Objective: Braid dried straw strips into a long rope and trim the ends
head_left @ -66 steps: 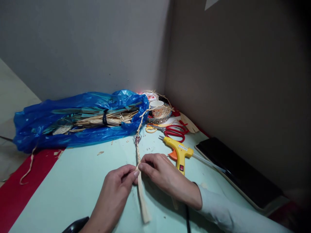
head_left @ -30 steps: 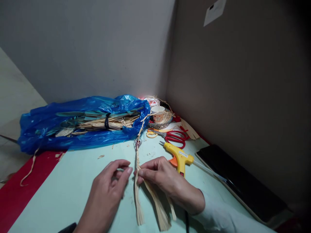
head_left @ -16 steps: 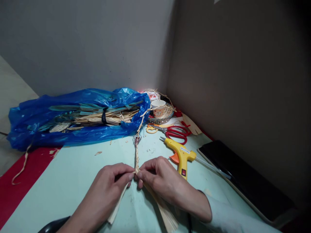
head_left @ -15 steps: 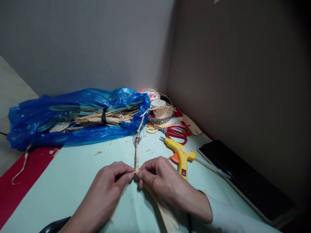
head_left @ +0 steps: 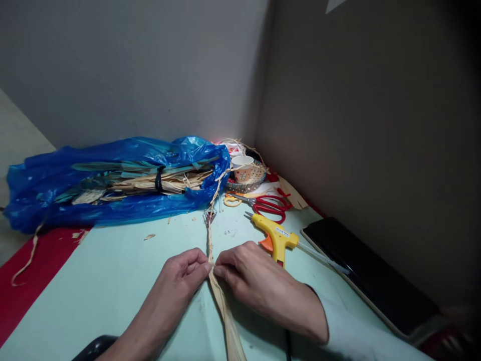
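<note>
A braid of pale dried husk strips [head_left: 210,238] runs toward me down the middle of the table, passing a metal clip [head_left: 209,216]. My left hand [head_left: 184,276] pinches the braid's near end between thumb and forefinger. From the other side my right hand [head_left: 248,276] has its thumb and fingertips closed on the same spot; the exact strand in each pinch is too small to make out. Below the fingers a wide loose husk strip [head_left: 227,321] hangs down to the bottom edge of the view.
A blue plastic bag [head_left: 124,150] with bundled husks lies at the back left. Right of the braid are a yellow glue gun [head_left: 280,238], red-handled scissors [head_left: 270,208] and a paper cup [head_left: 242,170] in a woven basket [head_left: 257,175]. A black flat case [head_left: 368,271] lies farther right.
The loose wide strip has swung from under my right hand toward the middle. The thin strand below my left hand no longer shows. Both hands stay at the braid's end.
</note>
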Action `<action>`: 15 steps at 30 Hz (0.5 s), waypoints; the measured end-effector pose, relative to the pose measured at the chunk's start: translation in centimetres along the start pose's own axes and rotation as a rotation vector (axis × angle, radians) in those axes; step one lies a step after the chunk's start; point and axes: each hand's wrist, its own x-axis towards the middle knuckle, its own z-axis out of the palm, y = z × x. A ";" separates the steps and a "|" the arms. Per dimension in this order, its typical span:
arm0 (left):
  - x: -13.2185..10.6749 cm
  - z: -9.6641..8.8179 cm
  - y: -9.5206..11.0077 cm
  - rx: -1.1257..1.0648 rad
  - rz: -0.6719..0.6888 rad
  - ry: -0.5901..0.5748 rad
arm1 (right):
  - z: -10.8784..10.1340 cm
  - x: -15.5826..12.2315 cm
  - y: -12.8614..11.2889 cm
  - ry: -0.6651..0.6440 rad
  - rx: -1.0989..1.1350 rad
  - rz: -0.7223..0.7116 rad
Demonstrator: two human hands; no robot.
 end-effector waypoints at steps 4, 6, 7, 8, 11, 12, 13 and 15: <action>-0.2 0.4 0.2 0.077 0.042 0.055 | 0.2 -1.0 -1.4 0.034 -0.247 0.037; -0.2 0.7 0.3 0.091 0.038 0.077 | 0.6 -1.5 -2.3 0.026 -0.307 0.034; -0.3 0.8 0.3 0.093 0.036 0.086 | 0.9 -1.6 -2.6 0.019 -0.335 0.046; -0.3 0.8 0.4 0.090 0.036 0.090 | 1.1 -1.8 -2.9 0.007 -0.364 0.056; -0.4 0.6 0.4 0.035 0.024 0.070 | 2.0 -1.9 -3.1 -0.014 -0.473 -0.008; -0.4 0.5 0.4 0.008 0.019 0.058 | 2.3 -1.9 -2.9 0.005 -0.517 -0.078; -0.4 0.5 0.4 -0.018 0.011 0.045 | 2.7 -1.9 -2.7 0.038 -0.558 -0.169; -0.4 0.3 0.4 -0.054 0.004 0.022 | 3.4 -1.8 -2.0 0.147 -0.620 -0.344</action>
